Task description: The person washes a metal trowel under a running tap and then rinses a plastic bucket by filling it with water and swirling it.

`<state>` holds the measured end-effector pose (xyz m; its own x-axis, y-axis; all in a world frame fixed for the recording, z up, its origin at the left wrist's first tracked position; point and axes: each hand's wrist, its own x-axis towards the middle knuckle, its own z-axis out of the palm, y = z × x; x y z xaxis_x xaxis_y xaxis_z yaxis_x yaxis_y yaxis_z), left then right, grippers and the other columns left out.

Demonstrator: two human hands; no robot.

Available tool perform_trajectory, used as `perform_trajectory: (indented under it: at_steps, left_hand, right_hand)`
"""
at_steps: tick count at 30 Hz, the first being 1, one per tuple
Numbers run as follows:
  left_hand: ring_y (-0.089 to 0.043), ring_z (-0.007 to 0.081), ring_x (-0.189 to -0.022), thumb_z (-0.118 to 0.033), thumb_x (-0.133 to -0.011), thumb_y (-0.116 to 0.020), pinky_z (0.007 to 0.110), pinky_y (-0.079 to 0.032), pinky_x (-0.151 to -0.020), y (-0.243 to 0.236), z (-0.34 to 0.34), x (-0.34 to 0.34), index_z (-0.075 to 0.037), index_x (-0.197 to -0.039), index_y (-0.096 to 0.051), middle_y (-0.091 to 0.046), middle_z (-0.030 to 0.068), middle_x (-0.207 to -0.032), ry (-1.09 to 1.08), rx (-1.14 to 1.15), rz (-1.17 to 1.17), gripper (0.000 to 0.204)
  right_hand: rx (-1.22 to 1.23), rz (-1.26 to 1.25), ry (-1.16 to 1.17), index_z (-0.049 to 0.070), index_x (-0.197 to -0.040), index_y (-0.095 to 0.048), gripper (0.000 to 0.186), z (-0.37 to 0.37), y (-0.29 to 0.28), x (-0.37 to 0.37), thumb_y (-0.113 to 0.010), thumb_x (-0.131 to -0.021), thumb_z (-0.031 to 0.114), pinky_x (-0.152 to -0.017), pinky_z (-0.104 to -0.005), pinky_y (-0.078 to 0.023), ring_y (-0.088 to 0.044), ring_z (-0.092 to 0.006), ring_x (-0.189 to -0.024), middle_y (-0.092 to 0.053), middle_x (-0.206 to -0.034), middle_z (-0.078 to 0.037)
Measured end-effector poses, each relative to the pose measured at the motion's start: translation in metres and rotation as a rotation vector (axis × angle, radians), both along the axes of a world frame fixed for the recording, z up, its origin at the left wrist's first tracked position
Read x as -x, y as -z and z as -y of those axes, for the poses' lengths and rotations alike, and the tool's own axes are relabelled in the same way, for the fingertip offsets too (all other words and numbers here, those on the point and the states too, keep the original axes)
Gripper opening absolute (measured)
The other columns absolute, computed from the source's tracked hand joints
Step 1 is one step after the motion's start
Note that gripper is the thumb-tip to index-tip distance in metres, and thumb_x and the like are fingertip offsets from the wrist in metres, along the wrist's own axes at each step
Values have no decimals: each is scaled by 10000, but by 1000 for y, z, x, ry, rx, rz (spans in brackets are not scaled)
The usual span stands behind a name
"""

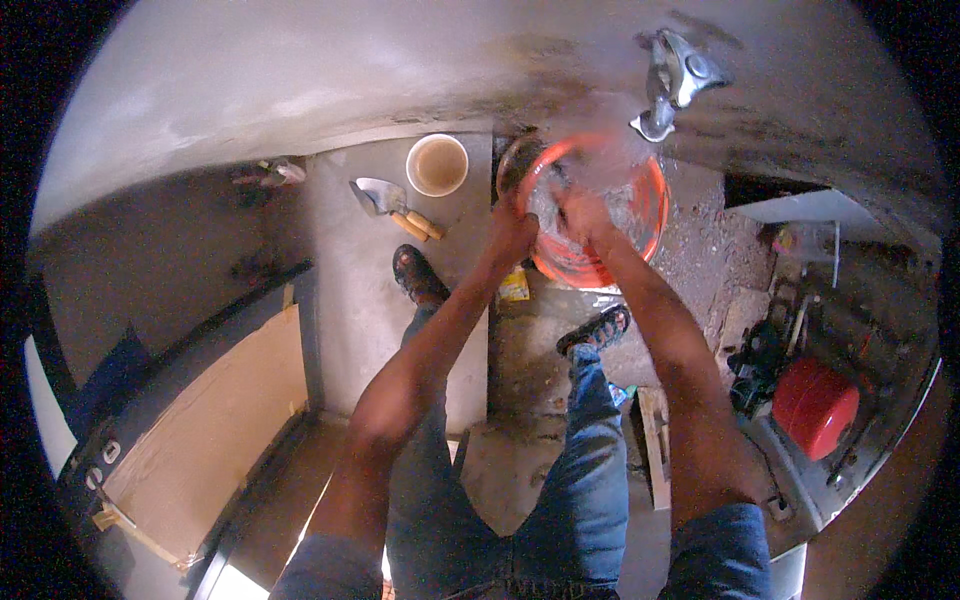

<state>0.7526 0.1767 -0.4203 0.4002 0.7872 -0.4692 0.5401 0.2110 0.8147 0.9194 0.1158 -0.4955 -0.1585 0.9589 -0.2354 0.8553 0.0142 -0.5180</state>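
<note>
A round orange bucket (657, 215) stands near the wall beneath a metal tap (680, 75), and water splashes into it. My left hand (515, 228) is closed on the bucket's left rim. Inside the bucket reaches my right hand (588, 215), smeared by motion and spray, so its fingers cannot be made out. Whether it holds anything is hidden. Left of the bucket are a white tub (437, 167) with a brownish inside and trowels (400, 208) with wooden handles, lying on a grey slab.
My feet stand apart below the bucket, with a yellow packet (515, 285) between them. A wooden board (655, 445) lies beside my right leg. Farther right are a red rounded object (815, 405) and dark clutter. On the left stands a dark-framed panel covered with cardboard (220, 430).
</note>
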Motion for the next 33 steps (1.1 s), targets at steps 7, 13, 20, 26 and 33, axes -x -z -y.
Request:
perform_trajectory:
  at_steps: [7,13,20,26,33]
  left_hand:
    - [-592,151,-693,-125,-733,-605,316,-489,-583,44,-5,19,-24,-1035,-588,-629,53,-824,-63,168,201,319]
    - [-609,150,-715,-211,-803,-586,285,-512,-576,-8,15,-33,-26,-1104,-550,-632,57,-936,49,250,64,355]
    - [-628,193,-692,-437,-828,-591,308,-549,-518,-4,-6,35,-7,-1117,-527,-644,72,-882,94,673,-40,522]
    - [-610,261,-786,-598,-853,-456,358,-504,-649,0,-22,30,23,-1161,-497,-632,149,-956,899,27,106,694]
    - [-563,188,-890,-510,-937,-395,298,-472,-720,-3,50,-7,-88,-1255,-494,-585,68,-1051,452,404,54,538]
  right_hand:
    - [175,95,47,56,-915,-672,283,21,11,-5,-621,-681,205,-738,-455,-509,-635,-352,-841,-648,-881,-197]
    - [31,-299,293,91,-1174,-564,489,73,15,12,-599,-796,400,-906,-444,-433,-546,-322,-1046,-585,-1144,-174]
    - [-149,-634,766,111,-1087,-621,276,114,-110,73,-567,-834,208,-911,-472,-429,-545,-354,-1057,-604,-1108,-182]
    - [-303,-432,693,113,-1076,-626,279,137,-119,19,-573,-827,230,-811,-430,-478,-589,-338,-972,-610,-1103,-156]
    - [-120,-574,960,57,-997,-645,190,194,-45,-46,-617,-855,181,-670,-308,-473,-610,-183,-722,-666,-807,-66]
